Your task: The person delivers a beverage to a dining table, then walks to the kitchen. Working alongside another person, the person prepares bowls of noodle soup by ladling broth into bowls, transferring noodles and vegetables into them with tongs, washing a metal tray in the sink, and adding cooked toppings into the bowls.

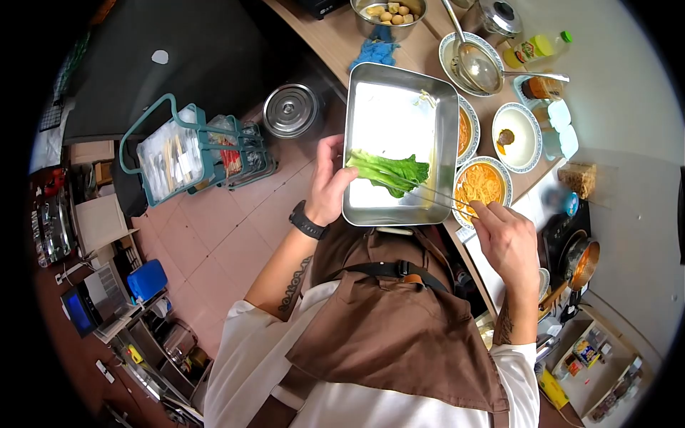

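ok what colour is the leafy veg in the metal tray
The leafy veg is green, paler toward the stems; head view.

Across the upper right, a light-brown counter point(332, 39) carries blue-rimmed round white bowls point(524, 120), a round steel bowl point(408, 31) and a crumpled blue cloth point(374, 54).

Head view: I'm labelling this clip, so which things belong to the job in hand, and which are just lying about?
Likely part of the job:
metal tray, left hand at its edge
leafy greens in it
thin chopsticks in the right hand
probably the noodle bowl

Apparently just nearby:
blue cloth
green caddy
lidded metal bin
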`<control>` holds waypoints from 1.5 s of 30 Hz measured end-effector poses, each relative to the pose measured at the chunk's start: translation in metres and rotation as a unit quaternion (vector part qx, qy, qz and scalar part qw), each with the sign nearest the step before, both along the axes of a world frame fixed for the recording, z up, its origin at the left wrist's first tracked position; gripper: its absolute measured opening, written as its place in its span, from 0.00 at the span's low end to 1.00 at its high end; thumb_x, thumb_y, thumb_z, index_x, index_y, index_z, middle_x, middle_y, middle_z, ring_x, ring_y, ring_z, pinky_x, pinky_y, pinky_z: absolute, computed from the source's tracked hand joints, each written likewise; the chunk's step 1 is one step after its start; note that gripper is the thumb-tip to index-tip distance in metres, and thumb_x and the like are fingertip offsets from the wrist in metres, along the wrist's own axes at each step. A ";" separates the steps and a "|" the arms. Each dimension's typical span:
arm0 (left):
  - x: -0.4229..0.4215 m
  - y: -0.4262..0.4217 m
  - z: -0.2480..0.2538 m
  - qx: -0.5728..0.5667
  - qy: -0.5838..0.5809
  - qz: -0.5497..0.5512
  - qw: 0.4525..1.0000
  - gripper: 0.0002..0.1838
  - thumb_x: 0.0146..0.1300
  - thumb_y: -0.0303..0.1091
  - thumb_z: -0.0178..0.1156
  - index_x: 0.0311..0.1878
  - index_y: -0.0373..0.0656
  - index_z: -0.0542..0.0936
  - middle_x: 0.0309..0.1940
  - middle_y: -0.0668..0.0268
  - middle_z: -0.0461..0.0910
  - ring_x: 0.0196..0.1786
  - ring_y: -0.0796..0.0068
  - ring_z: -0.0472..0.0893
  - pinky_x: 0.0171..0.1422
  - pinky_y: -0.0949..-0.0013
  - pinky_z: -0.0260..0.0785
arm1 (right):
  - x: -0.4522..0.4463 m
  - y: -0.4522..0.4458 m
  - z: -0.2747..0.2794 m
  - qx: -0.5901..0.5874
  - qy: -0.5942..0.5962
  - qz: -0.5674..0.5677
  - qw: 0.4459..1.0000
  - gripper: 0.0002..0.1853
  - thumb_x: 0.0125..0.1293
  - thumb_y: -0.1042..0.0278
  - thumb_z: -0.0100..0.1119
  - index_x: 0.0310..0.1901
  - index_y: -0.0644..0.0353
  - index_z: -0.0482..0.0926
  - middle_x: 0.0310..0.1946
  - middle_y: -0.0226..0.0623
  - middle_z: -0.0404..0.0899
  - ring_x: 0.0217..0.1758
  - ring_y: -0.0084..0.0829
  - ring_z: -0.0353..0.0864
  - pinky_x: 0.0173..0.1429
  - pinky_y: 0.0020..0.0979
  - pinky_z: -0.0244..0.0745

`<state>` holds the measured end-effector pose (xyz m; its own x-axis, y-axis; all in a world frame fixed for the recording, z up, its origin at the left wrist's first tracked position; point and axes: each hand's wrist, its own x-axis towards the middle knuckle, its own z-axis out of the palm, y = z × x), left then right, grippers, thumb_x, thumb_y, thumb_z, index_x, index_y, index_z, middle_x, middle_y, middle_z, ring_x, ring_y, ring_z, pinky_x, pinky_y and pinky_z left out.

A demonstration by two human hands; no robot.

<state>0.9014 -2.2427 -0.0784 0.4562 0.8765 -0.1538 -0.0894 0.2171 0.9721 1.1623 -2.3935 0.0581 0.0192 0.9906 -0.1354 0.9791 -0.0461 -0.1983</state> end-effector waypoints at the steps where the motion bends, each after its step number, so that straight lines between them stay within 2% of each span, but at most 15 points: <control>1: 0.000 0.000 0.000 -0.002 0.001 0.000 1.000 0.30 0.63 0.30 0.54 0.67 0.33 0.60 0.57 0.54 0.72 0.55 0.69 0.74 0.61 0.66 0.68 | 0.000 0.000 0.000 0.005 -0.002 -0.003 1.000 0.13 0.61 0.69 0.66 0.47 0.56 0.83 0.31 0.35 0.80 0.35 0.39 0.83 0.38 0.39 0.77; 15: -0.002 -0.001 -0.009 0.028 0.015 0.017 0.999 0.30 0.63 0.31 0.54 0.67 0.33 0.61 0.55 0.53 0.73 0.53 0.69 0.75 0.59 0.66 0.69 | 0.003 -0.002 -0.031 0.028 0.002 0.029 0.999 0.11 0.61 0.71 0.64 0.45 0.55 0.83 0.28 0.34 0.79 0.31 0.37 0.83 0.36 0.38 0.77; 21: -0.006 0.002 -0.015 0.030 0.019 0.029 0.999 0.29 0.64 0.31 0.54 0.67 0.34 0.61 0.57 0.53 0.73 0.54 0.68 0.74 0.61 0.66 0.68 | 0.017 -0.009 -0.010 0.030 0.083 -0.024 0.996 0.06 0.63 0.72 0.63 0.42 0.56 0.83 0.29 0.36 0.80 0.30 0.41 0.82 0.34 0.39 0.76; 24: -0.006 0.004 -0.012 0.026 0.005 0.039 0.999 0.29 0.64 0.31 0.54 0.68 0.35 0.61 0.57 0.54 0.72 0.56 0.69 0.73 0.62 0.66 0.67 | 0.020 -0.011 -0.003 0.037 0.078 -0.044 0.995 0.05 0.64 0.71 0.63 0.42 0.56 0.83 0.30 0.36 0.81 0.31 0.42 0.82 0.34 0.39 0.75; 33: -0.006 0.009 -0.008 0.029 0.001 0.033 0.999 0.29 0.65 0.33 0.54 0.67 0.34 0.62 0.58 0.54 0.72 0.56 0.69 0.73 0.61 0.67 0.67 | 0.004 0.008 -0.029 0.017 0.007 0.033 0.999 0.13 0.62 0.69 0.64 0.49 0.56 0.82 0.33 0.35 0.81 0.35 0.39 0.84 0.38 0.39 0.78; 39: -0.007 0.009 -0.007 0.029 -0.003 0.035 0.999 0.29 0.65 0.33 0.54 0.68 0.35 0.61 0.58 0.53 0.72 0.55 0.70 0.73 0.61 0.67 0.67 | 0.008 0.006 -0.034 0.013 0.024 0.039 0.999 0.10 0.63 0.70 0.64 0.45 0.55 0.83 0.30 0.35 0.81 0.32 0.40 0.83 0.36 0.39 0.77; 42: -0.008 0.010 -0.011 0.022 -0.008 0.044 0.999 0.28 0.66 0.32 0.53 0.68 0.36 0.61 0.58 0.54 0.73 0.56 0.70 0.73 0.62 0.67 0.67 | 0.016 0.002 -0.025 0.024 0.069 0.000 0.997 0.08 0.63 0.71 0.63 0.43 0.54 0.83 0.29 0.35 0.80 0.31 0.41 0.83 0.34 0.40 0.76; 45: -0.013 0.014 -0.013 0.013 -0.017 0.051 0.998 0.27 0.66 0.31 0.52 0.67 0.36 0.61 0.57 0.55 0.73 0.58 0.69 0.73 0.64 0.67 0.67 | 0.029 -0.003 -0.019 0.016 0.130 -0.066 0.989 0.08 0.63 0.73 0.64 0.43 0.59 0.84 0.30 0.39 0.81 0.32 0.46 0.82 0.36 0.39 0.76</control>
<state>0.8886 -2.2286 -0.0919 0.3681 0.9224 -0.1170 -0.1432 0.1806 0.9731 1.1909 -2.3968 0.0394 0.1179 0.9856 -0.1211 0.8806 -0.1601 -0.4460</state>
